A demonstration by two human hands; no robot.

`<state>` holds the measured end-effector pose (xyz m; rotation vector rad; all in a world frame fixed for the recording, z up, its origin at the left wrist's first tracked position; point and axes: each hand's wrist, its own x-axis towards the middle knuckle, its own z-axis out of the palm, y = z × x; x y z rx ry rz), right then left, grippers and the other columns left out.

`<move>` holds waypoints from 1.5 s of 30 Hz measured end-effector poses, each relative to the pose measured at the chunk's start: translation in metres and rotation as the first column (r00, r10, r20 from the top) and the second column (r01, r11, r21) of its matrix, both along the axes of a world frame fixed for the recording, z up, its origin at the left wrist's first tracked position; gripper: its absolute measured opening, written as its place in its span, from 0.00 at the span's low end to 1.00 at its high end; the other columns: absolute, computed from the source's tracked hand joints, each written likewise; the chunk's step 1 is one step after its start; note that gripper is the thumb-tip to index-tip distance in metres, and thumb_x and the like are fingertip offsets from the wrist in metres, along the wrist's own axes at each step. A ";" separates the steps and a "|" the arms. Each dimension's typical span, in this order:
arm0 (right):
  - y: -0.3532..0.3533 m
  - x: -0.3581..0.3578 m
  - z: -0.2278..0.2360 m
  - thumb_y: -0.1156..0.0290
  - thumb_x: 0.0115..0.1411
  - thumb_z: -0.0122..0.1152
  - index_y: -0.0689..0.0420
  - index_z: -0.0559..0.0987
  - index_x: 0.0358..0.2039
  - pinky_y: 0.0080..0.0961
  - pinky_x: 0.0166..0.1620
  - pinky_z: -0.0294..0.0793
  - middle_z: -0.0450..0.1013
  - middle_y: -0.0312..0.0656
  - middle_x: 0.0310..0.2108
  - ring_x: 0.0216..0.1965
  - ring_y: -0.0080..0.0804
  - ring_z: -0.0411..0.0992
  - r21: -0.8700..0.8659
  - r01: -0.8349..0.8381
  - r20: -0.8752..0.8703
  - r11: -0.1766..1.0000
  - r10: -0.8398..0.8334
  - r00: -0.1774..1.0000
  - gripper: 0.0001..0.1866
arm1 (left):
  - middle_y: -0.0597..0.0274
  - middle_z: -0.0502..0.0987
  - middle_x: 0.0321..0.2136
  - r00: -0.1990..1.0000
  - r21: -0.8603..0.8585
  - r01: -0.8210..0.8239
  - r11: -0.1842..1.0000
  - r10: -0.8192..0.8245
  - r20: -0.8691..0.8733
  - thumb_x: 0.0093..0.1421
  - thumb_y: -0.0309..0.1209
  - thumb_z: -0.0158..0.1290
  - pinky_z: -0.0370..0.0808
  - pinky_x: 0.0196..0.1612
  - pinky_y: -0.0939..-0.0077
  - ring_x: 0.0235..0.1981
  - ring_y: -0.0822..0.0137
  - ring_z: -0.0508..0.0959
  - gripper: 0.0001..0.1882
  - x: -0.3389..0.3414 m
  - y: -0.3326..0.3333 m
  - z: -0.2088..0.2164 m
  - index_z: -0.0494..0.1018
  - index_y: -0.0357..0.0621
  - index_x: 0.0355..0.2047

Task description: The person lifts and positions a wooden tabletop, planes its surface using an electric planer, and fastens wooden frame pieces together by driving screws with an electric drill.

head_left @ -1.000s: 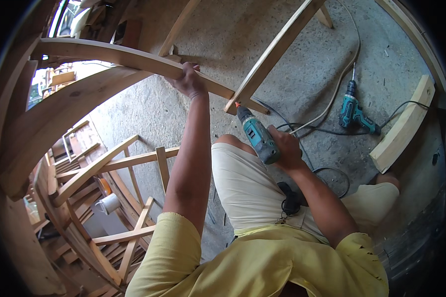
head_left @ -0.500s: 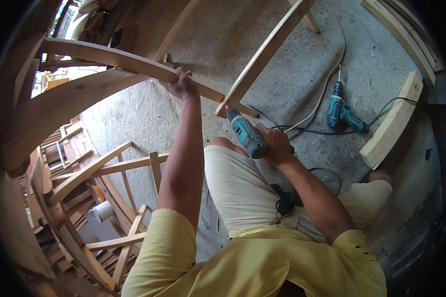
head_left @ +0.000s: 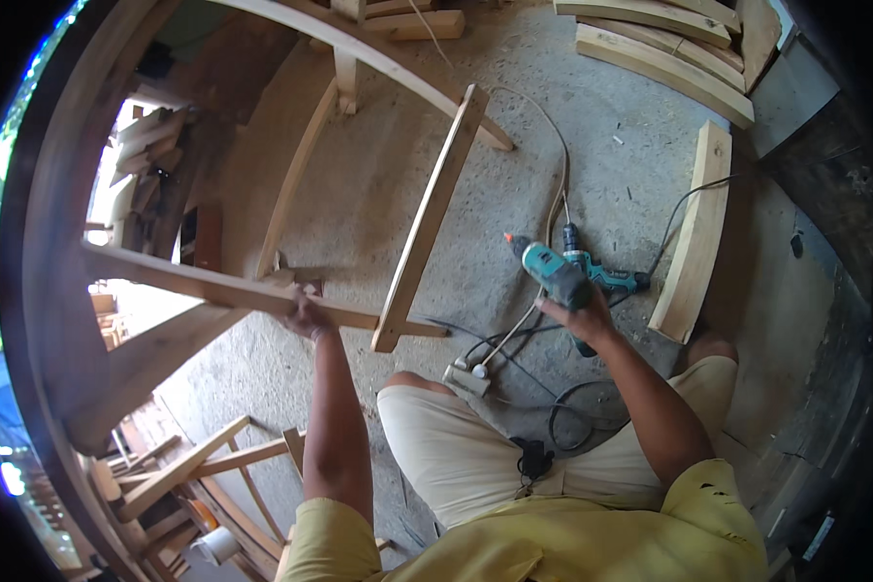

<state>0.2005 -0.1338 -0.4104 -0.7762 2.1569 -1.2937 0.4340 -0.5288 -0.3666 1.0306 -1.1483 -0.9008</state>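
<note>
My left hand is closed around a wooden rail of a frame. A crosspiece meets that rail near its right end and runs away to a curved far rail. In my right hand is a teal power drill with an orange-red tip, held in the air to the right of the crosspiece and apart from the wood. Partly hidden behind it, a second teal drill lies on the concrete floor.
A thick wooden beam lies at the right with a dark cable across it. More curved timbers are stacked at the far right. Cables and a power strip are on the floor before my knees. Another wooden frame stands at the lower left.
My right hand has drawn the drill away from the joint of rail and crosspiece, to the right. My left hand still grips the rail. The view has shifted, showing more of the far side.
</note>
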 end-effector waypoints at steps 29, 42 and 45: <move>-0.157 -0.229 -0.033 0.61 0.54 0.68 0.54 0.75 0.32 0.21 0.22 0.72 0.70 0.34 0.19 0.17 0.21 0.70 -0.239 0.307 0.704 0.921 -0.054 0.708 0.13 | 0.45 0.72 0.33 0.948 0.028 -0.255 0.967 0.244 0.204 0.54 0.34 0.58 0.79 0.19 0.65 0.22 0.55 0.75 0.25 0.003 -0.011 -0.009 0.67 0.22 0.42; -0.163 -0.240 -0.025 0.65 0.50 0.66 0.56 0.76 0.31 0.23 0.23 0.73 0.70 0.36 0.19 0.17 0.23 0.70 -0.141 0.248 0.693 0.958 -0.083 0.716 0.11 | 0.43 0.72 0.31 0.948 0.022 -0.233 0.972 0.223 0.226 0.56 0.31 0.55 0.79 0.19 0.66 0.20 0.55 0.76 0.23 0.014 -0.015 -0.005 0.65 0.21 0.43; -0.162 -0.254 -0.022 0.66 0.49 0.64 0.56 0.76 0.29 0.24 0.24 0.73 0.70 0.36 0.19 0.17 0.24 0.70 -0.109 0.191 0.681 0.975 -0.067 0.729 0.10 | 0.43 0.72 0.31 0.932 0.052 -0.277 0.959 0.256 0.255 0.56 0.31 0.55 0.79 0.20 0.65 0.20 0.55 0.75 0.24 0.007 -0.012 -0.005 0.65 0.20 0.44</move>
